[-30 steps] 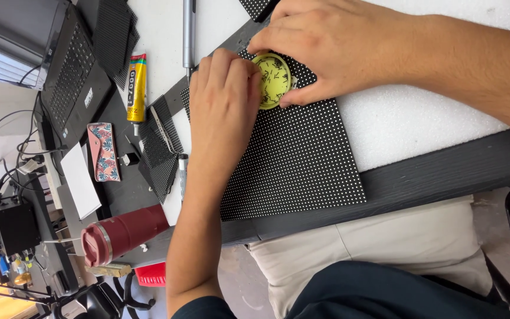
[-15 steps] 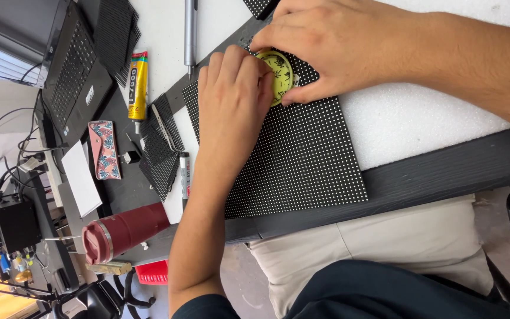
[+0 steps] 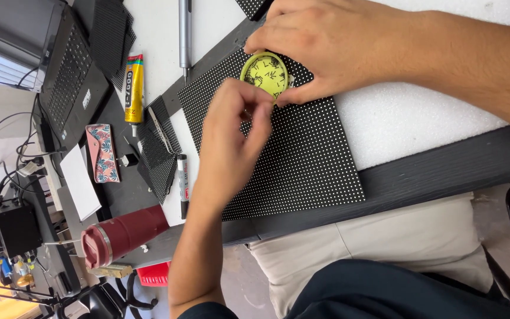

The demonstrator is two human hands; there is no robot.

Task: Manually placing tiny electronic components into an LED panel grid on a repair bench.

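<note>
A small round yellow tin [image 3: 265, 73] with a dark leaf pattern rests on a black panel [image 3: 302, 159] covered in rows of white dots. My right hand [image 3: 326, 44] reaches in from the right and grips the tin by its rim with thumb and fingers. My left hand [image 3: 231, 136] comes up from below and lies over the panel. Its thumb and fingertips are pinched together just left of and below the tin. I cannot tell whether anything tiny is between them. The panel lies partly on a white foam sheet [image 3: 408, 112].
Left of the panel lie a black-and-white marker [image 3: 182, 183], smaller dotted panel pieces [image 3: 159, 142], a yellow glue tube [image 3: 133, 88] and a grey pen [image 3: 184, 29]. Farther left are a patterned case [image 3: 103, 152], a laptop [image 3: 66, 71] and a maroon tumbler [image 3: 122, 233]. The dark table edge [image 3: 444, 171] runs near my lap.
My left hand has drawn back off the tin toward me and its fingers have pinched together, uncovering the tin's lid. My right hand keeps its hold on the tin.
</note>
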